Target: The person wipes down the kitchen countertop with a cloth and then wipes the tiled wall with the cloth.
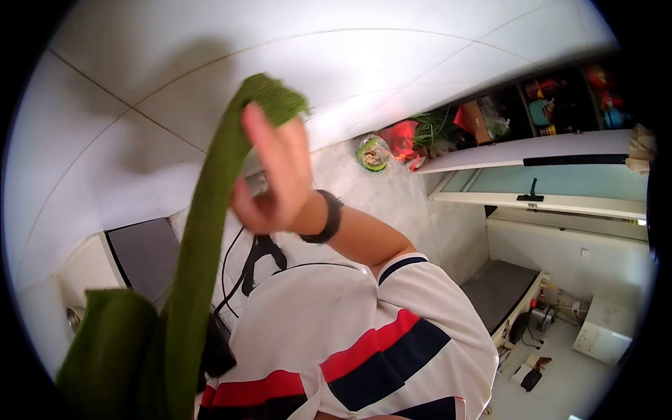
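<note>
Got a white tiled wall (392,63) taking up most of the top of the view, with soft shadows thrown across its left side. Over on the right, a door (595,183) with a pale teal panel, and just above it a dark shelf (575,115) loaded with jars and packets, too small to read. Also spotting two grey-topped surfaces: one bench (497,290) at lower right, another grey panel (143,252) off to the left, half hidden by green stuff. Near the right edge, a white box (605,332).

Closer in, a white shirt (308,301) with red and navy bands filling the bottom middle. Then the main thing, a green cloth (196,231): bunched up at lower left, with one long strip stretching up past the shirt to a frayed end in front of the wall.

Up by that end, the right hand (276,171), pretty blurry. Fingers partly bent, not fully closed, with hold of the cloth near the top. Can't tell anything about the left hand, out of sight here.

Behind, on the floor: a red bag (400,138), some leafy greens (435,129) right beside it, and a clear bowl (374,154) with a green rim. Smallest bits: a dark wristband (329,217) and a black door handle (533,190).
</note>
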The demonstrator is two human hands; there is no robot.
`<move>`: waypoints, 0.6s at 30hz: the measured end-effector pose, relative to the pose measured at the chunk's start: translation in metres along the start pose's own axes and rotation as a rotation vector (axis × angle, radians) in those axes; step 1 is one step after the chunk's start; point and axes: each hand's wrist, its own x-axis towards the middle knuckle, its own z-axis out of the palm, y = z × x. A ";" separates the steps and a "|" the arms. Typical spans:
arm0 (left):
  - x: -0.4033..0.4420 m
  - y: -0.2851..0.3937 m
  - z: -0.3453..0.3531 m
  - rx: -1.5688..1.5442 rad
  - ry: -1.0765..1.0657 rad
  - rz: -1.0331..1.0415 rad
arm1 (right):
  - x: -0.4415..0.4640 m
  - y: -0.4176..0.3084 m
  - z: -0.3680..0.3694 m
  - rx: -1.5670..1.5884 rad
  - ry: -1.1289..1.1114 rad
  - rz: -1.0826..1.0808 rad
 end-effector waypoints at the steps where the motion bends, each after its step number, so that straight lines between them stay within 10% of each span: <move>1: 0.003 0.018 0.002 -0.032 -0.016 0.031 | -0.001 0.011 -0.010 -0.061 0.009 0.009; 12: -0.008 -0.074 0.048 0.515 0.149 -0.096 | 0.036 0.147 -0.023 -0.370 0.201 0.002; 18: -0.004 -0.112 -0.018 0.707 0.148 0.044 | -0.012 0.104 0.080 -0.422 -0.362 -0.094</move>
